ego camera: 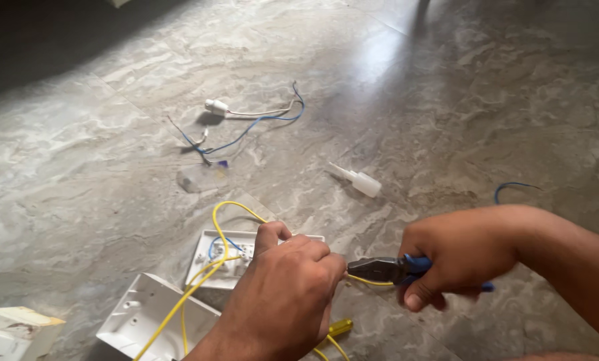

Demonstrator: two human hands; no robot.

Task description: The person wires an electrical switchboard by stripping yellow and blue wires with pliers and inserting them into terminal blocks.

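The left hand (292, 281) is pinching a thin yellow insulated wire (209, 267) between closed fingers, holding it taut just above the white plastic switch plate (212, 267) lying face down beneath it. The right hand (456, 257) is clenching the blue handles of a pair of black-nosed combination pliers (386, 269), whose nose is biting the same wire right beside the left fingertips. The wire is looping up past the left thumb and trailing down over an open white plastic back box (149, 314) near the left wrist. It looks light and springy, its coating probably slick, so gripping close to the pliers seems the firmest hold. Under the left hand a yellow-handled screwdriver (339, 327) is peeking out. Well beyond both hands, on the grey marbled floor (480, 100), blue and white wire scraps (246, 120) and a small white plastic fitting (359, 180) are lying.
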